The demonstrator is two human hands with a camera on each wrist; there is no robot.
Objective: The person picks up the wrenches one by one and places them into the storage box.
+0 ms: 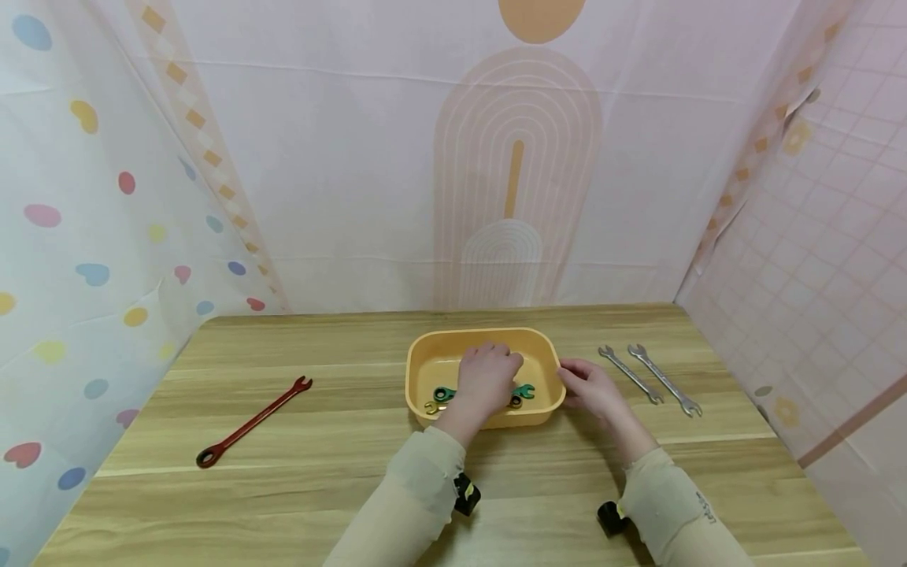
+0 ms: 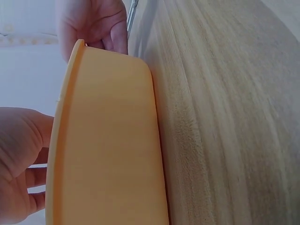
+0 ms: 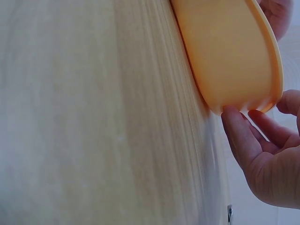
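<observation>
A yellow plastic bin [image 1: 425,362] stands on the wooden table. Inside it lie a green ratchet wrench [image 1: 524,391] and a gold wrench [image 1: 432,407], partly covered by my left hand [image 1: 487,378]. That hand reaches down over the front wall; in the left wrist view its fingertips [image 2: 37,177] disappear behind the rim, so whether they grip a wrench is hidden. My right hand [image 1: 590,387] holds the bin's right end. The right wrist view shows its thumb [image 3: 288,101] at the rim and its fingers [image 3: 239,133] against the outer wall.
A red ratchet wrench [image 1: 253,425] lies slanted on the table's left side. Two silver wrenches, a shorter one [image 1: 631,375] and a longer one [image 1: 664,380], lie side by side right of the bin. Patterned cloth [image 1: 340,197] hangs behind the table and along both sides.
</observation>
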